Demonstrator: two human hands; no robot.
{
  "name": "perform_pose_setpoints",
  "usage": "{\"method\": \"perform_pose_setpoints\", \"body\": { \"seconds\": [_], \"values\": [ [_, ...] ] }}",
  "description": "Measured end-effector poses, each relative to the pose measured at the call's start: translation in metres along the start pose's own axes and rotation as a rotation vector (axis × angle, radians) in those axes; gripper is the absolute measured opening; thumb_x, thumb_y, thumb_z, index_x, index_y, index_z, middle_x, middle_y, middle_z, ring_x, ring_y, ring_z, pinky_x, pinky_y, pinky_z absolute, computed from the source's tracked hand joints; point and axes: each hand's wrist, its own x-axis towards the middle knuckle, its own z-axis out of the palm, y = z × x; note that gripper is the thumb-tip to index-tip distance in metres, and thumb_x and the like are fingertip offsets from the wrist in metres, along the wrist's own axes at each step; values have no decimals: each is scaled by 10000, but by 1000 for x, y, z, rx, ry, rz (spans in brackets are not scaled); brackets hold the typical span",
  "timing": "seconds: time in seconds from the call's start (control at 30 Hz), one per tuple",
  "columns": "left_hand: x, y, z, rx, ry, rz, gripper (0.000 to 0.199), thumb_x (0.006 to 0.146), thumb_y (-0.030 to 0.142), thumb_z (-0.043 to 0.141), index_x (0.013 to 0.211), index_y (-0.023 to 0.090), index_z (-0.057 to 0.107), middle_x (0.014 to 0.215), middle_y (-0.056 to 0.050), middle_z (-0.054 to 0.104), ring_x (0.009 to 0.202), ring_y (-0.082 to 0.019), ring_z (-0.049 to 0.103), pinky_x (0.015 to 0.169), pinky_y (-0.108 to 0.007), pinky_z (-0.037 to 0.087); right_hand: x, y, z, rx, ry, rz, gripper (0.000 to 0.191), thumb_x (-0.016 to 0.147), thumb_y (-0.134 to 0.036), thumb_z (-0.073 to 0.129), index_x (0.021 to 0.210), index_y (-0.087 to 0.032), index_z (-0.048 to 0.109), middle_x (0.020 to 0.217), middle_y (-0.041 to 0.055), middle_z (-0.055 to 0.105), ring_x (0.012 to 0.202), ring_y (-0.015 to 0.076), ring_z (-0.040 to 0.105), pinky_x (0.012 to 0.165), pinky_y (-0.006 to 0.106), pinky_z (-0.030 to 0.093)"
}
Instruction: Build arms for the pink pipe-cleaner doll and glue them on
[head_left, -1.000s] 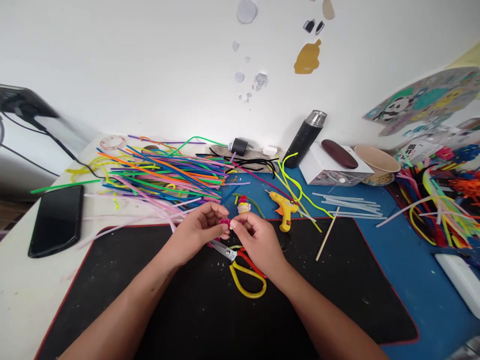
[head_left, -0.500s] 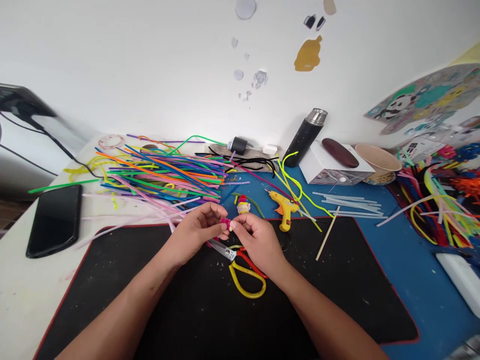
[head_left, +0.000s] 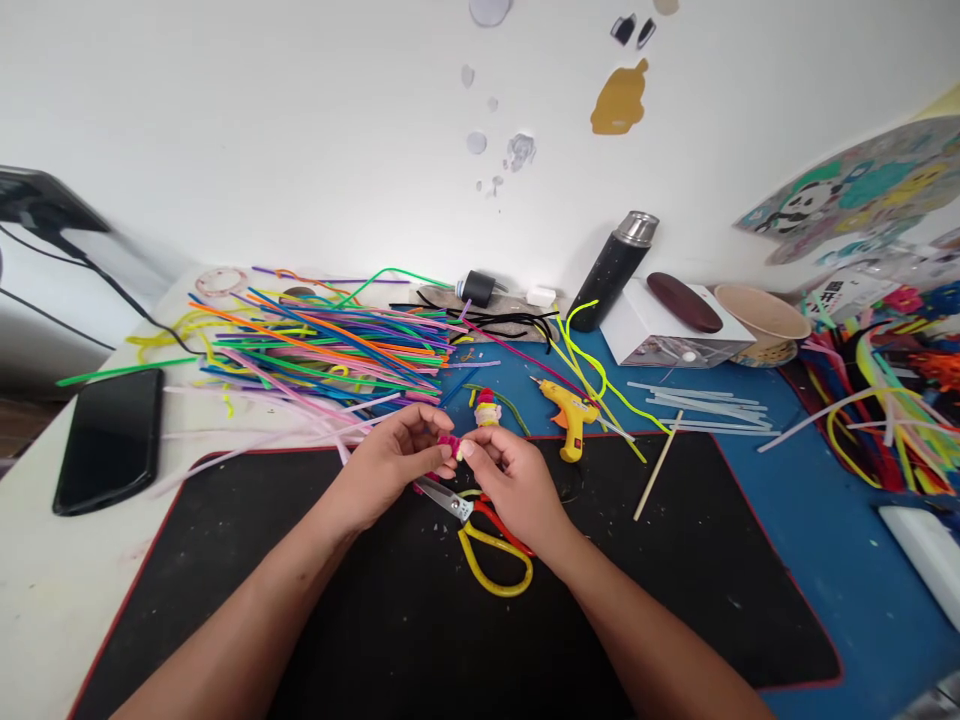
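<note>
Between the two hands, one small fuzzy magenta piece is being pinched by the thumb and fingers of the left hand on one side and those of the right hand on the other. Just below the hands, one pair of scissors, handles yellow and red, is lying on a black mat. Beyond the hands, one small red-and-yellow figure is resting near the right, assorted coloured pipe cleaners are lying heaped past the left, and one yellow glue gun is lying past the right.
</note>
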Motion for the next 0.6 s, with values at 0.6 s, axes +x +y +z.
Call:
{"method": "perform_pose_setpoints", "body": {
  "seconds": [0.6],
  "values": [
    [2, -1, -5, -275, 15, -119, 338, 690, 167, 954, 954, 148, 744, 807, -7, 722, 645, -106, 712, 640, -181, 623, -3, -3, -2, 41, 49, -38, 257, 931, -358, 667, 1111, -183, 717, 609, -77, 463, 570, 132, 442, 589, 271, 389]
  ]
}}
